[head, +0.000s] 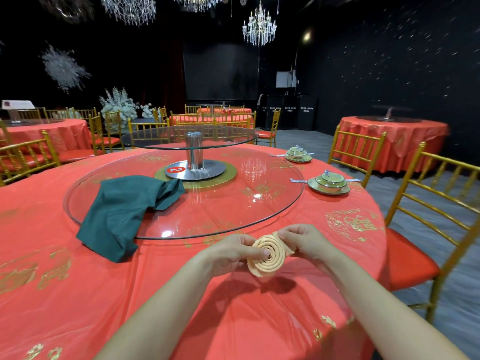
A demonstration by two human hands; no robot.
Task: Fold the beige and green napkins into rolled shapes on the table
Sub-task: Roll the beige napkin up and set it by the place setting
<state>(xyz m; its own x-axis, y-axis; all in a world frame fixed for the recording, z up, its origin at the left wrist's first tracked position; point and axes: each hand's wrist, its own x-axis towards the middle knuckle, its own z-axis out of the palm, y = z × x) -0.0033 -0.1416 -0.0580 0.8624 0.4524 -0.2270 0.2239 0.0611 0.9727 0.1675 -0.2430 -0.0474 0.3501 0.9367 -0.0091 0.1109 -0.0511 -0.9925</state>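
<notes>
The beige napkin (266, 258) is wound into a tight spiral roll, held just above the red tablecloth near the table's front. My left hand (231, 252) grips the roll from the left, its thumb pressing near the spiral's centre. My right hand (298, 239) pinches the roll's upper right edge, where a loose end of cloth sticks out. The green napkin (122, 211) lies unfolded and rumpled to the left, half on the glass turntable and half on the tablecloth.
A large glass turntable (233, 203) with a raised upper glass tier (189, 137) on a metal post fills the table's middle. Two stacked bowl settings (330, 181) (298, 154) stand at the right. Gold chairs (428, 216) ring the table; other red tables stand behind.
</notes>
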